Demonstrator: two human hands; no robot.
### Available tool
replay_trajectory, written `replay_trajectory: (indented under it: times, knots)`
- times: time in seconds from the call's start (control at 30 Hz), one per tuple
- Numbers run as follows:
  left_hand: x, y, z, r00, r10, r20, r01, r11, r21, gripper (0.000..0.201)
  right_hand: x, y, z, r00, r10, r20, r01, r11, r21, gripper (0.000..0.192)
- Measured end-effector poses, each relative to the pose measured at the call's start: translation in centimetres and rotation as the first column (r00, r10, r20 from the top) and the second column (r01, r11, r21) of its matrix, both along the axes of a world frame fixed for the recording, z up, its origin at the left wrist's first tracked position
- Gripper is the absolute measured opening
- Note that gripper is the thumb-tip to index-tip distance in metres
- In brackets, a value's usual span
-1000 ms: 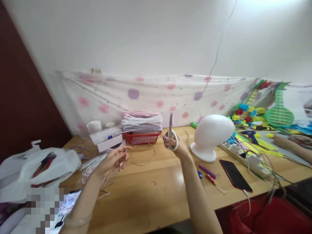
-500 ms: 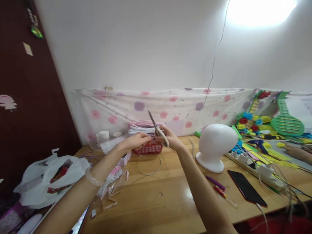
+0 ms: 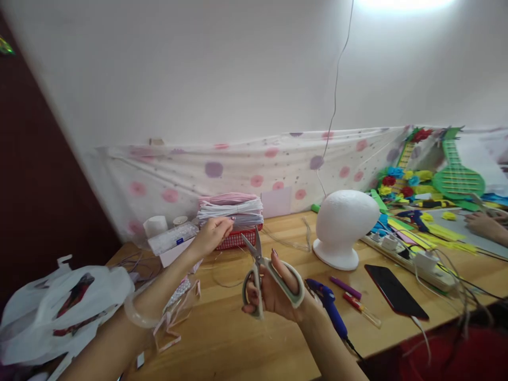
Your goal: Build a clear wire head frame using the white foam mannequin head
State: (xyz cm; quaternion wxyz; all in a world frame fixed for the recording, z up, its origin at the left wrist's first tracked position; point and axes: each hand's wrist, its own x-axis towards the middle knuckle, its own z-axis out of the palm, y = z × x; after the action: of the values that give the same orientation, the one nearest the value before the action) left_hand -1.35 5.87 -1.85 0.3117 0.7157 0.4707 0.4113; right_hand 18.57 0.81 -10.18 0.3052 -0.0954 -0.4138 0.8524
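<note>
Above the wooden table (image 3: 238,338): right hand (image 3: 278,293), lowered and drawn nearer since earlier, grip closed through grey-handled steel scissors (image 3: 264,275), blades parted. Left hand (image 3: 212,235), now separated from it, pinches thin clear wire (image 3: 222,264) beside red plastic basket (image 3: 238,239).

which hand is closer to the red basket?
Left. The left hand is raised just in front of the red basket, at its left end. The right hand holds the scissors nearer the camera, clearly away from it.
</note>
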Motion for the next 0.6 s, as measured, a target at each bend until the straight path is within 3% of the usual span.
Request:
replay_trajectory:
  times: [0.13, 0.23, 0.4, 0.6]
  knots:
    - [1.6, -1.0, 0.4, 0.993, -0.032, -0.115, 0.046, 0.992, 0.116, 0.038, 0.1, 1.0, 0.3, 1.000, -0.016, -0.027, 0.015, 0.999, -0.039, 0.057]
    - [2.6, -1.3, 0.4, 0.983, -0.081, -0.164, 0.106, 0.983, 0.152, 0.036, 0.4, 2.7, 0.9, 0.998, -0.057, -0.003, 0.057, 0.998, 0.003, 0.058]
    - [3.5, 0.0, -0.1, 0.974, -0.125, -0.191, 0.158, 0.973, 0.166, 0.035, 0.8, 5.7, 1.3, 0.984, -0.177, 0.016, 0.175, 0.979, 0.106, 0.057]
    - [3.7, 1.9, 0.3, 0.972, -0.122, -0.201, 0.159, 0.971, 0.177, 0.034, 0.4, 7.8, 0.5, 0.956, -0.292, 0.009, 0.287, 0.946, 0.150, 0.061]
